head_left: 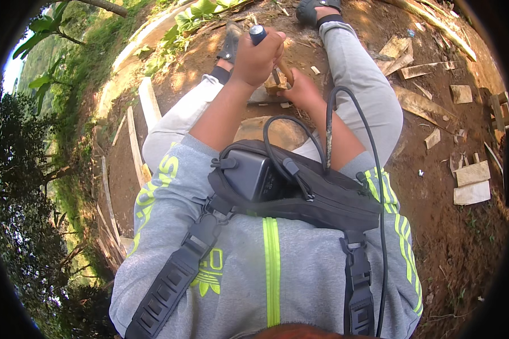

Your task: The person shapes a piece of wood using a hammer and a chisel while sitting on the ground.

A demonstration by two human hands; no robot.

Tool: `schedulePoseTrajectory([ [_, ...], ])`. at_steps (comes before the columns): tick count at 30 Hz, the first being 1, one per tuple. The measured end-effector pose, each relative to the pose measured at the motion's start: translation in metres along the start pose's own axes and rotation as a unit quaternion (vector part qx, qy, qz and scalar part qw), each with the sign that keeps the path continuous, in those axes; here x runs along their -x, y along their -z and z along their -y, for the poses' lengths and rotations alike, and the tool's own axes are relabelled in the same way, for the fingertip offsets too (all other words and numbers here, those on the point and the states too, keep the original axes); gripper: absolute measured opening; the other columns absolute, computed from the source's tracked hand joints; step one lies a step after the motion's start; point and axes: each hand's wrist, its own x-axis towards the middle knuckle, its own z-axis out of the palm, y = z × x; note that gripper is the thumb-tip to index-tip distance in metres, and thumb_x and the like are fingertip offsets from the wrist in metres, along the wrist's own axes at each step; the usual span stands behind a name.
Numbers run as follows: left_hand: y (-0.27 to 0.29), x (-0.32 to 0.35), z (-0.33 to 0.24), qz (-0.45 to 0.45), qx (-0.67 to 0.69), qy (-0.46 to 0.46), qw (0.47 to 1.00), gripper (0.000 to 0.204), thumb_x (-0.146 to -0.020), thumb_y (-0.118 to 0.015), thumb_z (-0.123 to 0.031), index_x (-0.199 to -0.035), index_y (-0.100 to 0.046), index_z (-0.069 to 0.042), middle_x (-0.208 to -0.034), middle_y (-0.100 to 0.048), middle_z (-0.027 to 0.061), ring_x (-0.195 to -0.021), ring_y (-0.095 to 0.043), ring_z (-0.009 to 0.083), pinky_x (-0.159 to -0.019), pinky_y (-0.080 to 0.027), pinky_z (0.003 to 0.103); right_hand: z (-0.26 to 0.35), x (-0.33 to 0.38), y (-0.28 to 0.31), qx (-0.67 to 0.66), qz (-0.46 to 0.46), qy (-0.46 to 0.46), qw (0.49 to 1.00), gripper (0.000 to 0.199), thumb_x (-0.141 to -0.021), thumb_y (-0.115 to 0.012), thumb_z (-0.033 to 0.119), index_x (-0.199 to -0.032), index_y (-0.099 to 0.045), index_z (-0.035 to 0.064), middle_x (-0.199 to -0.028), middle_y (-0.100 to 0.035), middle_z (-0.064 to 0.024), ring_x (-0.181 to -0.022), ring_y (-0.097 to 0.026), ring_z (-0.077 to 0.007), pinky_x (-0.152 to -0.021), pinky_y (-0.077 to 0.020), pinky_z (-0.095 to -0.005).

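Observation:
Between my knees, my left hand [258, 61] is closed in a fist around a chisel with a dark blue handle [257, 35]. The handle's round metal cap sticks up above the fist, and a narrow dark blade shows below it. My right hand [303, 90] sits lower and just to the right, fingers wrapped round a light brown wooden piece [286, 72]. Its slim shaft slants up toward the left fist. The blade reaches down at a chunky pale wooden part [275, 86] beside my right fingers. Whether that chunk and the shaft are one piece, I cannot tell.
Offcuts and wood scraps [472, 182] lie on the bare soil to the right. Long planks [134, 144] lie along the left. A black pouch [300, 181] with a looping cable [350, 93] hangs at my chest. Leafy plants [189, 25] grow at the far left.

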Motion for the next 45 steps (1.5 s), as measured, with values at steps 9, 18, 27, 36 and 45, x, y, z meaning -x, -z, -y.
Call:
schedulePoseTrajectory([
  [9, 0.01, 0.003, -0.007, 0.002, 0.015, -0.024, 1.0, 0.041, -0.099, -0.054, -0.014, -0.061, -0.04, -0.011, -0.053, -0.038, -0.0002, -0.049, -0.035, 0.0118, -0.051, -0.031, 0.031, 0.014, 0.002, 0.006, 0.032, 0.027, -0.038, 0.998, 0.06, -0.079, -0.09, 0.028, -0.125, -0.06, 0.0044, -0.115, -0.072, -0.0199, -0.111, -0.069, -0.0377, -0.094, -0.0524, -0.0462],
  [18, 0.009, 0.003, -0.002, -0.012, -0.015, -0.037, 0.999, 0.039, -0.1, -0.054, -0.015, -0.063, -0.043, -0.009, -0.055, -0.041, 0.0005, -0.05, -0.038, 0.0119, -0.052, -0.033, 0.032, 0.008, -0.001, 0.003, 0.007, 0.02, -0.031, 0.999, 0.061, -0.079, -0.09, 0.025, -0.128, -0.06, 0.0052, -0.119, -0.072, -0.0191, -0.114, -0.068, -0.0374, -0.096, -0.0524, -0.0452],
  [27, 0.013, 0.003, 0.001, -0.02, -0.002, -0.034, 0.999, 0.04, -0.099, -0.055, -0.016, -0.062, -0.043, -0.009, -0.055, -0.042, 0.0013, -0.05, -0.039, 0.0126, -0.052, -0.034, 0.032, 0.012, 0.001, 0.006, 0.019, 0.018, -0.032, 0.999, 0.06, -0.078, -0.09, 0.025, -0.126, -0.061, 0.005, -0.115, -0.072, -0.0192, -0.11, -0.069, -0.037, -0.093, -0.0523, -0.0452],
  [36, 0.009, 0.002, -0.002, -0.018, 0.0, -0.038, 0.999, 0.04, -0.1, -0.054, -0.016, -0.062, -0.042, -0.01, -0.054, -0.042, 0.0011, -0.049, -0.039, 0.0127, -0.052, -0.034, 0.032, 0.004, -0.001, 0.001, 0.011, 0.004, -0.022, 1.0, 0.057, -0.078, -0.09, 0.025, -0.123, -0.061, 0.0047, -0.11, -0.072, -0.0181, -0.105, -0.07, -0.0359, -0.089, -0.0523, -0.0451],
  [45, 0.016, 0.004, 0.013, -0.022, 0.005, -0.038, 0.999, 0.031, -0.102, -0.062, -0.012, -0.072, -0.057, -0.007, -0.061, -0.05, -0.0034, -0.055, -0.045, 0.0072, -0.053, -0.037, 0.029, 0.009, 0.0, 0.003, 0.016, 0.022, -0.031, 0.999, 0.06, -0.078, -0.089, 0.026, -0.128, -0.061, 0.0053, -0.115, -0.072, -0.0182, -0.11, -0.069, -0.0356, -0.093, -0.0527, -0.0447],
])
